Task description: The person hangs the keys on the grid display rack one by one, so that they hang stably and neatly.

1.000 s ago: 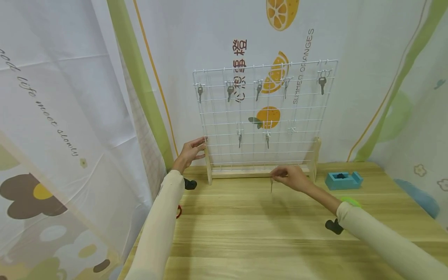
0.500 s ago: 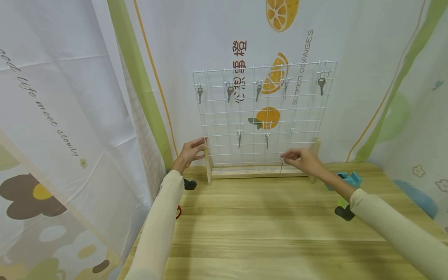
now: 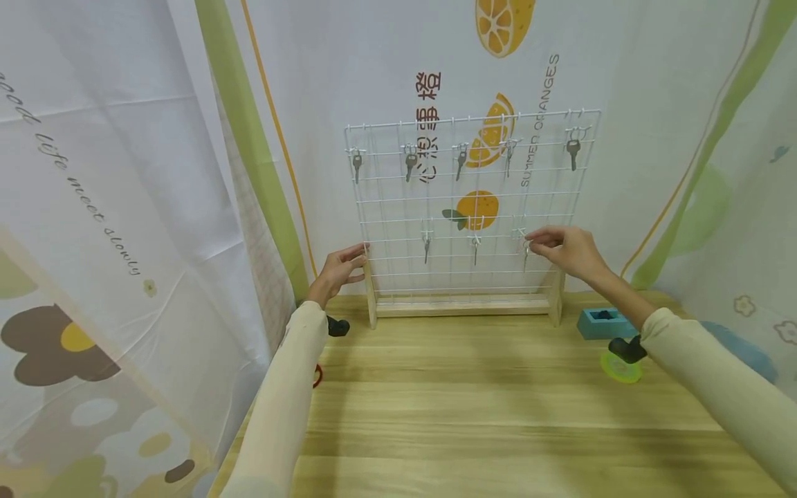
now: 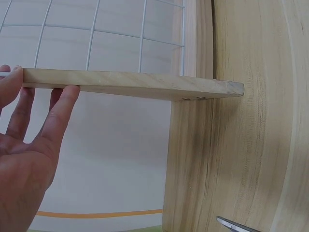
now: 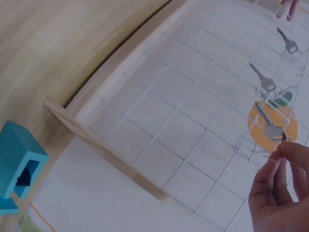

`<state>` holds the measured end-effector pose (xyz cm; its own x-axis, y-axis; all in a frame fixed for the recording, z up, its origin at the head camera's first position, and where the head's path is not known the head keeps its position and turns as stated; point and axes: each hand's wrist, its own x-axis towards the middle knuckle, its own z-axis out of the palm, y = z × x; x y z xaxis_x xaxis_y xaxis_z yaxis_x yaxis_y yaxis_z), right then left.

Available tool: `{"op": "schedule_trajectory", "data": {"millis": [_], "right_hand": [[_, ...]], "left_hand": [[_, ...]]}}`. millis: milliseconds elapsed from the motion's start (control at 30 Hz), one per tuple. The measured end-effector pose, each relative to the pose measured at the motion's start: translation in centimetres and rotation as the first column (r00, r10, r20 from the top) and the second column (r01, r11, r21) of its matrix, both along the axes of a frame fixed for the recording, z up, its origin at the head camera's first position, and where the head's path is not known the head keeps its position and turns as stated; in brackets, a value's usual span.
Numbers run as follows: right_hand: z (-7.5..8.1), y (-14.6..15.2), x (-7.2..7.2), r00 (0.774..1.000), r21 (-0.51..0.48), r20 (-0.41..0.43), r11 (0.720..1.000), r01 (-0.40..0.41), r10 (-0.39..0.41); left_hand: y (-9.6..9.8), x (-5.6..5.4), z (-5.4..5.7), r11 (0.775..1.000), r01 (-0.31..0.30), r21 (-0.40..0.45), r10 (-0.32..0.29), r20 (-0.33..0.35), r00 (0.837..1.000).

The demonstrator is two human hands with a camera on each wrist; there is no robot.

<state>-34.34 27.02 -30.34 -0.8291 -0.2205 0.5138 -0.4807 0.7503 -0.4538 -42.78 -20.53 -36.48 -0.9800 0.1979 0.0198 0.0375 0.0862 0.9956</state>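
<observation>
A white wire grid rack [image 3: 398,200] with wooden uprights stands on the table, several keys hanging from its hooks. My left hand [image 3: 339,273] holds the left wooden upright [image 4: 130,83], thumb and fingers on opposite sides of it in the left wrist view. My right hand [image 3: 569,252] pinches a key [image 5: 272,129] near its head, by what looks like a small ring, and the blade points away from the fingers. That key is close to the right hook [image 5: 242,147] of the lower row. Two hung keys, one [image 3: 427,247] and another [image 3: 476,249], are to its left.
A teal tape dispenser [image 3: 598,324] stands right of the rack, near a green-yellow ring [image 3: 620,368] and a black object [image 3: 627,349]. Another black object [image 3: 338,326] and a red loop [image 3: 318,375] are beside my left arm. A printed curtain [image 3: 654,104] hangs behind.
My right hand has risen and moved right, carrying the key from just above the table to the lower-row right hook. The left hand has stayed on the upright.
</observation>
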Motion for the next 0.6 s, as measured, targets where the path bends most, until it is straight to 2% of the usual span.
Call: {"op": "schedule_trajectory", "data": {"millis": [267,600], "right_hand": [[0.6,0.3,-1.6,0.999,-0.038,-0.003,0.998,0.046,-0.046],[0.6,0.4,-2.5,0.996,-0.062,0.049,0.995,0.076,-0.073]], "left_hand": [[-0.1,0.0,-0.2,1.0,0.003,-0.006,-0.003,0.001,1.0],[-0.2,-0.2,-0.2,1.0,-0.009,-0.006,0.009,0.002,1.0]]}}
